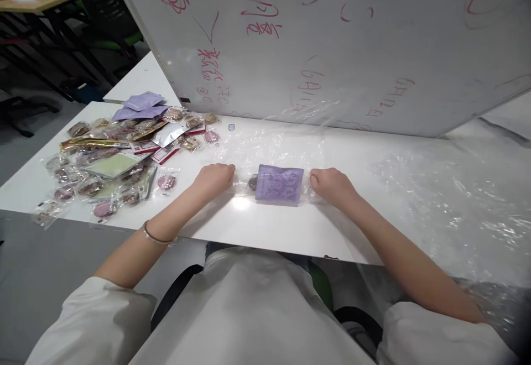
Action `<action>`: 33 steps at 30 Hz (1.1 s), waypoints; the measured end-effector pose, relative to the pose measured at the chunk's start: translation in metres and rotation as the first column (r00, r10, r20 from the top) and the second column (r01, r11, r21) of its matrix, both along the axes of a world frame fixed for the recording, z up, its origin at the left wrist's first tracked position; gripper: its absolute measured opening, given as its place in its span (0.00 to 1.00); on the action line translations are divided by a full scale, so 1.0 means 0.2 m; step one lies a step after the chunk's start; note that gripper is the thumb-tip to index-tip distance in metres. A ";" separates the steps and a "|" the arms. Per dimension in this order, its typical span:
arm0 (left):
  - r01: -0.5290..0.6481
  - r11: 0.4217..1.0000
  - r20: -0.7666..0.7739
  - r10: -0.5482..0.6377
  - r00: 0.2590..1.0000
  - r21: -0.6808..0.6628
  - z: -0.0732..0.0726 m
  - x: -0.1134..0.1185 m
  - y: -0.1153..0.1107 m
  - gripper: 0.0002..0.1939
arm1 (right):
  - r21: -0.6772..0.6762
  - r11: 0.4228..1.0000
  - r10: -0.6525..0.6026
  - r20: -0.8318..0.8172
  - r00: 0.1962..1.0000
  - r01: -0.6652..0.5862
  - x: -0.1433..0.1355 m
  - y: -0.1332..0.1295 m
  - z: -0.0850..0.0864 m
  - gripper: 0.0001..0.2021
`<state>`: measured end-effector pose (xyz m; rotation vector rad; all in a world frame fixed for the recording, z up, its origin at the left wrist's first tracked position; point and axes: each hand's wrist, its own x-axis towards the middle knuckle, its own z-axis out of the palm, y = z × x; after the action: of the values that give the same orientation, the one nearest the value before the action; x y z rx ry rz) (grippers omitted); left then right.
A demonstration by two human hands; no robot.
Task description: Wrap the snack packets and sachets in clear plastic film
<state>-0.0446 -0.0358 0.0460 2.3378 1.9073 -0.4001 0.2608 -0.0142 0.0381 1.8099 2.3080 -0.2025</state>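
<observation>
Between my hands a purple packet (pixel 279 184) lies inside a clear plastic bag (pixel 244 185), above the white table. A small dark round item (pixel 253 182) shows at the packet's left edge, partly hidden by it. My left hand (pixel 218 180) is closed in a fist around the bag's left end. Over on the other side, my right hand (pixel 329 184) is closed around its right end, with the thumb on top. The plastic looks drawn out between the two fists.
A heap of wrapped snacks (pixel 89 185) and flat packets covers the table's left part, with purple packets (pixel 143 104) on top. Clear plastic film (pixel 460 204) spreads across the right side. A whiteboard (pixel 352 50) with red writing stands along the back edge.
</observation>
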 end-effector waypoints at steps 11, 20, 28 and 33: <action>0.070 0.995 0.012 -0.071 0.997 0.069 -0.14 -0.10 0.00 0.16 | 0.284 0.959 0.020 -0.034 0.999 -0.009 0.16 0.00 -0.18 0.15; 0.312 0.884 0.415 -0.444 0.794 0.349 -0.06 -0.17 -0.20 0.25 | 0.437 0.835 0.519 -0.427 0.740 -0.333 0.28 -0.14 -0.07 0.28; 0.317 0.907 0.421 -0.411 0.808 0.278 -0.16 -0.26 -0.11 0.18 | 0.331 0.864 0.483 -0.338 0.808 -0.378 0.26 -0.16 -0.17 0.16; 0.060 0.982 0.407 -0.129 0.904 0.179 -0.08 -0.25 -0.13 0.17 | 0.179 0.959 0.278 -0.455 0.846 -0.219 0.21 -0.15 -0.05 0.12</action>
<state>-0.0938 -0.0621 0.0295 2.3729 1.6776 0.2475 0.3029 -0.0438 0.0287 1.6231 2.9261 -0.5320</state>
